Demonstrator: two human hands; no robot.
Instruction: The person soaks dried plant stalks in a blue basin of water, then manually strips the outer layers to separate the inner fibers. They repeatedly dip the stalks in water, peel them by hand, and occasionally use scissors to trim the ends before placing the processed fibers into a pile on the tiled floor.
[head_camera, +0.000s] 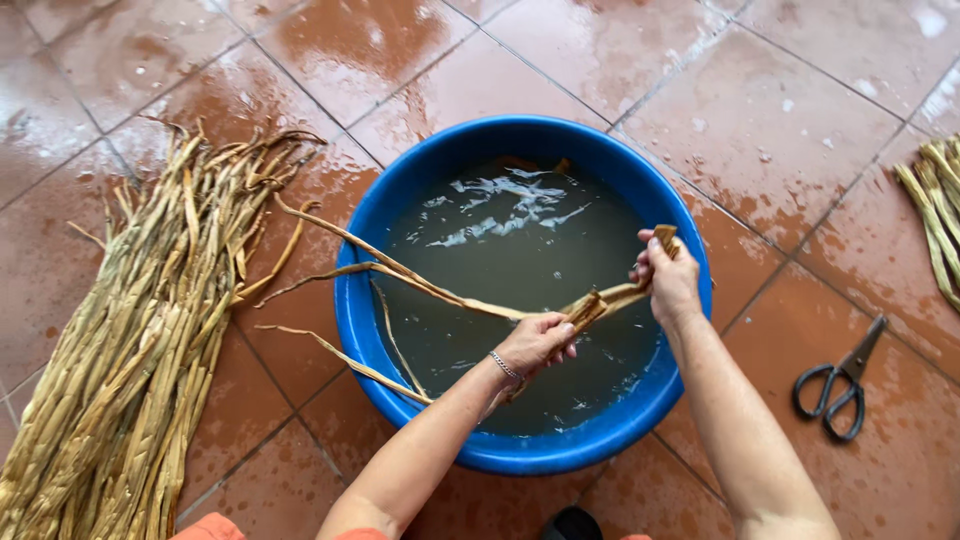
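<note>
stalk pile (130, 340): cut off left, bottom | right stalks (935, 210): cut off | basin (520, 455) bottom: hidden by murky water

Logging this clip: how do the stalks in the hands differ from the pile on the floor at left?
The held stalks are only a few strands, gripped by the left hand and right hand over the blue basin of murky water; the pile of stalks is a thick bundle on the wet tiles, untouched. The held stalks splay apart across the rim; the pile lies roughly parallel. Both are long, tan and dried-looking.
</note>
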